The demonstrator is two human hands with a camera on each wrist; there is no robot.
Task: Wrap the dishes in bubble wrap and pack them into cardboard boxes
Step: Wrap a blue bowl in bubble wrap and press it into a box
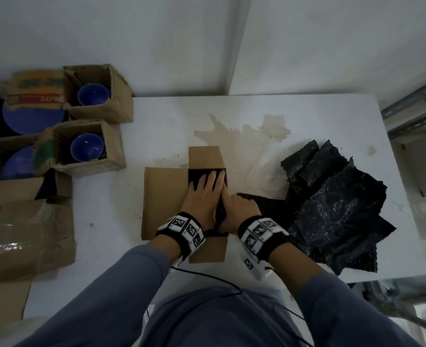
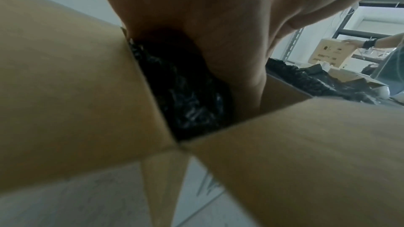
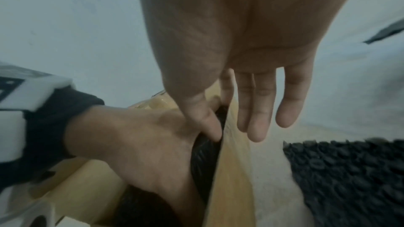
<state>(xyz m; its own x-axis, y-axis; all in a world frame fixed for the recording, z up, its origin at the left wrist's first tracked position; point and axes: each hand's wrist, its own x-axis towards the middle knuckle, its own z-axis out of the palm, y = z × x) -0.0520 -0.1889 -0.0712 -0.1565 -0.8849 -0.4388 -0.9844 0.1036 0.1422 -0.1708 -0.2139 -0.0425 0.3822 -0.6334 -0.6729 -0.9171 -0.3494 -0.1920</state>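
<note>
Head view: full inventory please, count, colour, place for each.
open box: 1, brown cardboard, table centre, flaps spread
wrapped bundle: 1, black bubble wrap, inside the open box
bubble wrap sheets: a loose pile, black, table right
small boxes: 2, worn brown, left, each holding a bowl
bowls: 2, blue, one per small box
plates: at least 2, blue, in larger boxes far left
table: 1, white, stained
left hand: flat, fingers straight, pressing the bundle down
right hand: at the box's right wall, thumb inside, fingers outside
</note>
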